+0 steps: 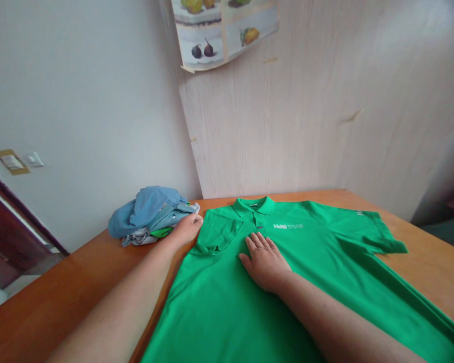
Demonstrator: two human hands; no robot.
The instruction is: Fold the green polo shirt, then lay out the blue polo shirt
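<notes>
A green polo shirt (227,312) lies spread front up on the table, its collar at the far side. Its left-hand sleeve (221,234) is folded inward over the chest, while the other sleeve (378,234) stretches out to the right. At the folded shoulder edge, my left hand (189,227) is closed with curled fingers, seemingly gripping the fabric; its fingertips are partly hidden. My right hand (267,262) rests flat on the chest below the buttons, fingers extended, holding nothing.
A heap of crumpled clothes (151,212), blue, grey and green, sits on the wooden table (71,287) just beyond my left hand. Behind the table stands a pale wood-grain panel (272,126) with a fruit picture (227,35) taped to it. The table's left edge borders a doorway.
</notes>
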